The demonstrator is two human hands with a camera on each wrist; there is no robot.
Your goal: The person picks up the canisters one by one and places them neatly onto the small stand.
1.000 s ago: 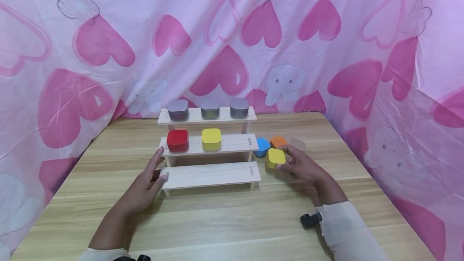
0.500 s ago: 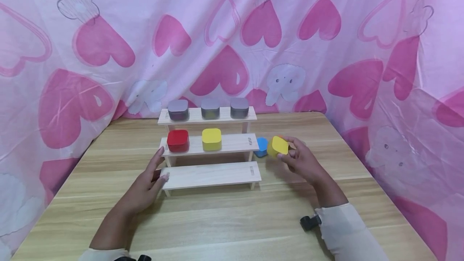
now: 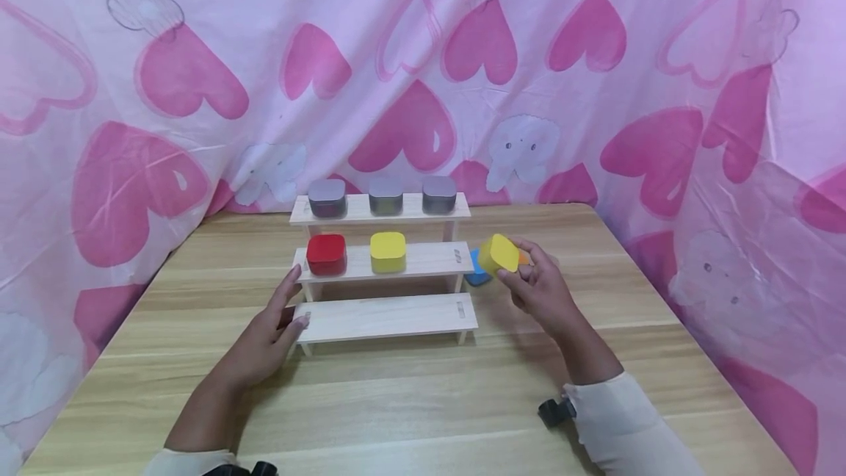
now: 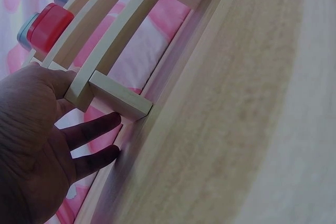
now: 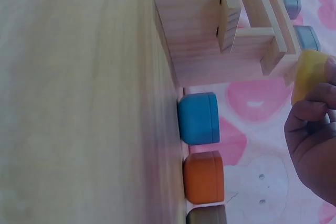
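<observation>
My right hand (image 3: 545, 289) pinches a small yellow lidded tin (image 3: 499, 254), square with rounded corners, and holds it tilted above the table to the right of a three-step wooden stand (image 3: 390, 318). Beneath it are a blue tin (image 5: 199, 118) and an orange tin (image 5: 203, 178), both partly covered in the head view. At the stand's left end, my left hand (image 3: 264, 344) touches the lowest step with its thumb; its other fingers are extended. A red tin (image 3: 327, 254) and another yellow tin (image 3: 388, 252) sit on the middle step.
Three grey tins (image 3: 386, 195) line the top step. A brown tin (image 5: 207, 214) stands beyond the orange one in the right wrist view. Behind the wooden table (image 3: 423, 410) hangs a pink heart-patterned cloth (image 3: 403, 123).
My right hand has raised the yellow tin off the table, tilted it, and moved it slightly left toward the stand. My left hand has stayed at the stand's left end.
</observation>
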